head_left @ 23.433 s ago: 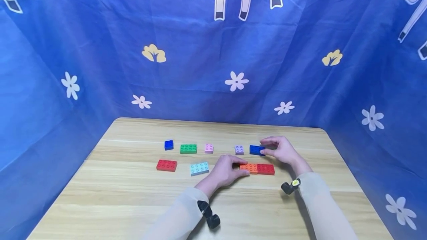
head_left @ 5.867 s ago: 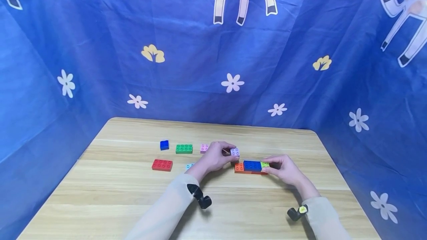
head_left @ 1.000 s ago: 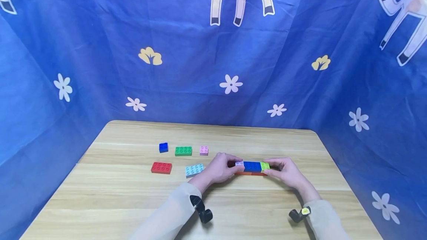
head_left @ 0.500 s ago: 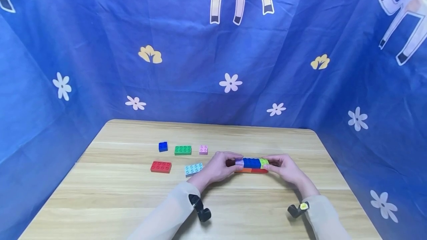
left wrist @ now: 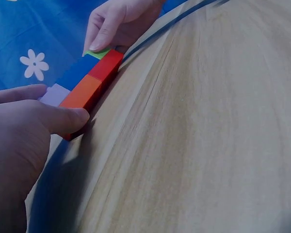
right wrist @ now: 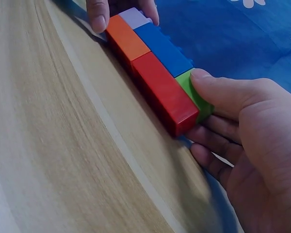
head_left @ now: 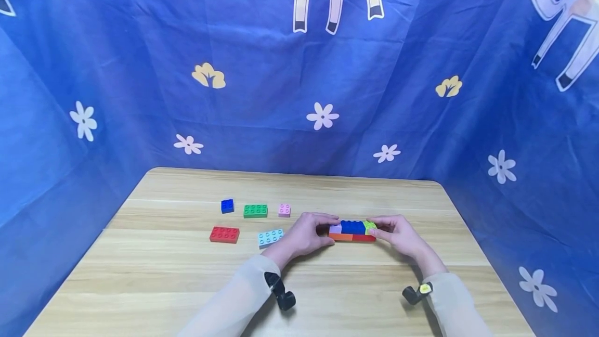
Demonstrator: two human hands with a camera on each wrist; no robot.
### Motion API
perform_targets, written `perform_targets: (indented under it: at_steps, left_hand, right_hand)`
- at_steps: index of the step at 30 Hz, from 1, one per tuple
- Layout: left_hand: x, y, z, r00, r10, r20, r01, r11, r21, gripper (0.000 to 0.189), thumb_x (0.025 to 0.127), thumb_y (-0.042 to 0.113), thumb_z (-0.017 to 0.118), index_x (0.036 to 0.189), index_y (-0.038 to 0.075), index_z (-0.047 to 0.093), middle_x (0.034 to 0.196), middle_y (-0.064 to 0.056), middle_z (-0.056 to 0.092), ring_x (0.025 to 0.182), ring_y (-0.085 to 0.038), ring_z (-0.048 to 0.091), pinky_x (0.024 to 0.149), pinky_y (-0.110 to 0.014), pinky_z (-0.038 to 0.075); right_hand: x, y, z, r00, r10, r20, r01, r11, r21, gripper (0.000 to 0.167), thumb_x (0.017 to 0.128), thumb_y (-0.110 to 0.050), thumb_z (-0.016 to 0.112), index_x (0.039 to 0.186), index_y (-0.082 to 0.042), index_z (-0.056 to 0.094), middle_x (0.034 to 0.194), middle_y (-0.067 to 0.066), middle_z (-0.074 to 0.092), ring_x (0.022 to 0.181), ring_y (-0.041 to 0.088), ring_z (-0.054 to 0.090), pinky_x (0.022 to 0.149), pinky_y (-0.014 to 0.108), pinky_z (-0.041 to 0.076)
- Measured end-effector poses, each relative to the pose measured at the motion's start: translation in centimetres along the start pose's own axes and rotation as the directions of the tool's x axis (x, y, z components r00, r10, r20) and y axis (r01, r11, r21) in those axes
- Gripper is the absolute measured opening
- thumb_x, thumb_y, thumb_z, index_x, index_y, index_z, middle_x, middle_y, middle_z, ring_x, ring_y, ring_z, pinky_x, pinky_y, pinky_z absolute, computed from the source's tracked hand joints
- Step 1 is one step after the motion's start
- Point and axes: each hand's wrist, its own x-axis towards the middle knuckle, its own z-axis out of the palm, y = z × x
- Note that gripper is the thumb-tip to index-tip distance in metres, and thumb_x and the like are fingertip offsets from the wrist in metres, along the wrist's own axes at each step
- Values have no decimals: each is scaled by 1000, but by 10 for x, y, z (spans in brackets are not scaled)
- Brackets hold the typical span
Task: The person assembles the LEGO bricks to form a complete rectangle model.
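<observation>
Both hands hold a two-layer row of toy building bricks near the table's middle right. Its lower layer is an orange brick (right wrist: 128,39) beside a red brick (right wrist: 166,90). On top sit a lilac brick (right wrist: 134,18), a blue brick (right wrist: 162,48) and a lime green brick (right wrist: 194,94) at the right end. In the head view the row leans back, showing its front faces. My left hand (head_left: 303,235) grips the left end, thumb on the orange brick in the left wrist view. At the other end my right hand (head_left: 401,235) pinches the lime green brick, thumb in front, fingers behind.
Left of the hands, loose bricks lie on the wooden table (head_left: 140,285): small blue (head_left: 227,206), green (head_left: 255,211), pink (head_left: 284,210), red (head_left: 224,234) and light blue (head_left: 270,238), the last close to the left wrist. A blue patterned curtain (head_left: 262,92) surrounds the table.
Since the oldest frame, the dark blue, lime green and lilac bricks have come onto the orange and red pair. Within the last second the row tips back and the left thumb slides down to the orange brick.
</observation>
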Motion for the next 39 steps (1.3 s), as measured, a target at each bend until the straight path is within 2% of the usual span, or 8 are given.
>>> perform_targets:
  at_steps: [6,12,15,17,23,27,33,39]
  left_hand:
    - [4,-1,-3,1000,-9,29,8,1000,10,54,88,20,90,139,25,72,142,8,66,138,-21,56,117,-42,41]
    - [7,-3,-5,999,-4,41,4,1000,2,53,88,19,90,137,25,73,140,8,67,137,-20,57,117,-41,42]
    - [8,-2,-5,999,-8,43,8,1000,9,53,88,20,90,138,25,73,140,7,68,137,-21,57,117,-42,42]
    - [9,-1,-6,999,-16,44,15,1000,12,53,88,21,90,138,25,73,140,6,68,137,-21,57,116,-43,42]
    - [10,-2,-5,997,-50,55,49,999,12,53,89,23,89,140,26,72,141,5,67,138,-21,56,117,-43,42]
    - [11,-3,-5,997,-50,57,49,999,11,54,90,24,88,141,23,71,141,3,67,137,-21,57,116,-41,42]
    - [13,-5,-6,999,-14,39,14,1000,10,57,90,22,88,142,14,69,139,-2,69,134,-22,60,115,-39,44]
    - [14,-7,-6,999,-36,33,36,999,8,57,91,27,88,143,15,68,139,-1,69,134,-22,60,114,-40,44]
  right_hand:
    - [-2,2,2,996,-81,-39,81,997,9,45,93,-20,85,132,-3,73,130,12,72,112,22,70,94,26,55]
    - [-8,6,3,980,-174,-95,177,984,26,60,82,-17,94,136,-5,71,138,8,69,123,24,67,105,25,49]
    - [-12,5,3,981,-159,-111,156,987,-36,62,79,-26,97,135,-15,74,138,-1,70,127,20,64,107,22,45]
    - [-13,4,3,983,-143,-117,135,988,-74,62,77,-30,98,134,-19,75,137,-6,70,131,18,62,111,26,43]
    - [-13,7,2,983,-143,-114,129,984,-122,60,78,-27,97,134,-24,76,137,-8,69,134,24,60,116,54,40]
    - [-11,8,0,987,-127,-102,113,986,-126,60,79,-27,97,135,-25,75,137,-7,69,135,29,59,116,62,36]
    - [-7,4,-3,994,-80,-70,72,992,-102,61,80,-28,96,136,-25,74,135,-6,71,135,30,59,116,64,34]
    - [-3,3,-7,997,-76,-33,73,993,-97,60,81,-27,95,137,-17,74,133,-4,72,131,25,62,115,54,41]
